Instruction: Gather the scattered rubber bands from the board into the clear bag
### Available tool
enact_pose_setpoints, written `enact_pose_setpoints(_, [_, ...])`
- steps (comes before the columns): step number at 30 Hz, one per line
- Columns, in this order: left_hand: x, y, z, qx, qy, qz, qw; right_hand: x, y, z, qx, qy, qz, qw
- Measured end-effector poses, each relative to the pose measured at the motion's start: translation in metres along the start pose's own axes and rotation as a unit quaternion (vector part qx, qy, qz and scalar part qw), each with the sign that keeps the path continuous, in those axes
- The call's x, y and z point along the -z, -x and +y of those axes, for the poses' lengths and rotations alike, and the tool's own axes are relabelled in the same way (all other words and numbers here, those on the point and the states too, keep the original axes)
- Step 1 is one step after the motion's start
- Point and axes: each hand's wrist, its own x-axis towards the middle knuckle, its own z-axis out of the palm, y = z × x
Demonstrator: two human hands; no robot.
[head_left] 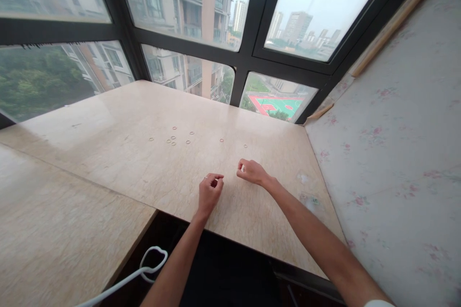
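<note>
I look down on a wide beige stone table (118, 153) set into a glazed corner. Dark-framed windows (248, 53) run along its far edge, and a flowered wall (396, 144) closes its right edge. A lower slab (54, 230) joins the table at the left; a white cord (144, 268) loops below the near edge.

My left hand (210, 192) rests near the near edge, fingers curled in and pinched on a small reddish ring (213, 183). My right hand (252, 171) lies just beside it toward the right, loosely clenched; whether it holds anything I cannot tell.

A scatter of small rings (173, 139) lies at the table's middle, well apart from both hands. Two lone rings sit nearer: one (222, 140) beyond the left hand, one (245, 146) just beyond the right.

A faint smudge (309, 199) marks the table by its right edge. The stretch from the rings to the far left corner is bare stone.
</note>
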Motion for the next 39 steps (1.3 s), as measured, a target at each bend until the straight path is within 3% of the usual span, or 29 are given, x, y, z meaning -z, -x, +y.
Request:
enact_pose_setpoints(6, [0.0,0.0,0.0,0.019,0.014,-0.006,1.0,0.009,0.053,0.014,-0.047,-0.122,0.104,0.986])
enact_pose_setpoints(12, [0.0,0.0,0.005,0.048,0.014,-0.017,0.999,0.017,0.127,0.048,-0.14,-0.217,0.204,0.944])
enact_pose_setpoints(15, [0.0,0.0,0.008,0.054,0.006,-0.019,0.998,0.023,0.166,0.067,-0.206,-0.265,0.258,0.906])
enact_pose_setpoints(18, [0.0,0.0,0.01,0.057,-0.002,-0.019,0.998,0.03,0.195,0.087,-0.276,-0.307,0.333,0.848])
enact_pose_setpoints(20, [0.0,0.0,0.012,0.059,-0.004,-0.016,0.998,0.034,0.206,0.098,-0.3,-0.287,0.368,0.832])
enact_pose_setpoints(25, [0.0,0.0,0.013,0.06,-0.015,-0.016,0.998,0.037,0.21,0.113,-0.299,-0.182,0.301,0.887])
enact_pose_setpoints(32, [0.0,0.0,0.016,0.064,-0.023,-0.02,0.998,0.035,0.224,0.107,-0.303,-0.18,0.288,0.89])
enact_pose_setpoints(36, [0.0,0.001,0.012,0.059,-0.023,-0.032,0.997,0.012,0.237,0.092,-0.279,-0.202,0.28,0.896])
enact_pose_setpoints(39, [-0.001,-0.005,0.004,0.069,-0.033,-0.051,0.996,-0.016,0.242,0.083,-0.232,-0.187,0.243,0.923])
